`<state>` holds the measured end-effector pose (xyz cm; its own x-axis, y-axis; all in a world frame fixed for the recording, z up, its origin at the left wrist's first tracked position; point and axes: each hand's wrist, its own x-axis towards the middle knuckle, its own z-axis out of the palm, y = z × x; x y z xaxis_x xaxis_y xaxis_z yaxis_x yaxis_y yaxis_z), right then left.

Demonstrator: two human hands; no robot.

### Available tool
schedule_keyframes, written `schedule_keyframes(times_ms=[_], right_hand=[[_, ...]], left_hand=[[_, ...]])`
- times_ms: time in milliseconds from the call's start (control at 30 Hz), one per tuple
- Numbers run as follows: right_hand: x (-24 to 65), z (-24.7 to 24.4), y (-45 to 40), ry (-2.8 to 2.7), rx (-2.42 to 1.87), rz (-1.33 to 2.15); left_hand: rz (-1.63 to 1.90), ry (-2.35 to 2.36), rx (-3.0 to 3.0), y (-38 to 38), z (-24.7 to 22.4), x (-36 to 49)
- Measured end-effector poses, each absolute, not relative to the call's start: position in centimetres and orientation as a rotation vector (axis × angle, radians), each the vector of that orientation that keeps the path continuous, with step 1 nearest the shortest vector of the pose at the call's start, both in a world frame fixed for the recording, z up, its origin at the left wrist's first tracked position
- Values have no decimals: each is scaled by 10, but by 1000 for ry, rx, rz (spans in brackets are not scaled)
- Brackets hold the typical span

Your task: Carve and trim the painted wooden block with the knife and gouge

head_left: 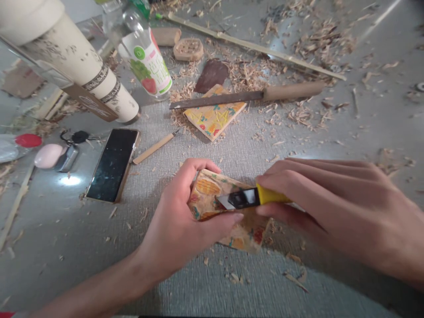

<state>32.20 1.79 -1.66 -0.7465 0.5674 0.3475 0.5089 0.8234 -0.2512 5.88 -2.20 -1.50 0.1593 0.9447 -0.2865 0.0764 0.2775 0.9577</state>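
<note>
A painted wooden block [207, 187] with orange, red and teal shapes lies on the grey textured table. My left hand [188, 221] grips its left end, the thumb along the near edge and fingers at the far side. My right hand [334, 212] is closed round a yellow-handled utility knife [247, 197]. Its blade points left, over the block's painted face; whether the tip touches the wood I cannot tell. Part of the block lies hidden under my left thumb and the knife. Farther back, a second painted piece [218, 117] lies beneath a long file-like tool [218, 99] with a wooden handle.
A phone [112, 165] and a thin wooden-handled carving tool [155, 148] lie to the left. Behind stand a clear bottle [145, 57] and a white patterned cylinder [96, 66]. A long wooden stick [255, 44] crosses the back. Wood shavings [318, 42] are scattered around.
</note>
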Motion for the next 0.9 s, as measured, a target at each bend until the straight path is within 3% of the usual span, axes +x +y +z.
schedule_keyframes(times_ms=[900], right_hand=[[318, -11, 17, -2639, -759, 144]], left_hand=[[767, 1331, 1193, -24, -17, 60]])
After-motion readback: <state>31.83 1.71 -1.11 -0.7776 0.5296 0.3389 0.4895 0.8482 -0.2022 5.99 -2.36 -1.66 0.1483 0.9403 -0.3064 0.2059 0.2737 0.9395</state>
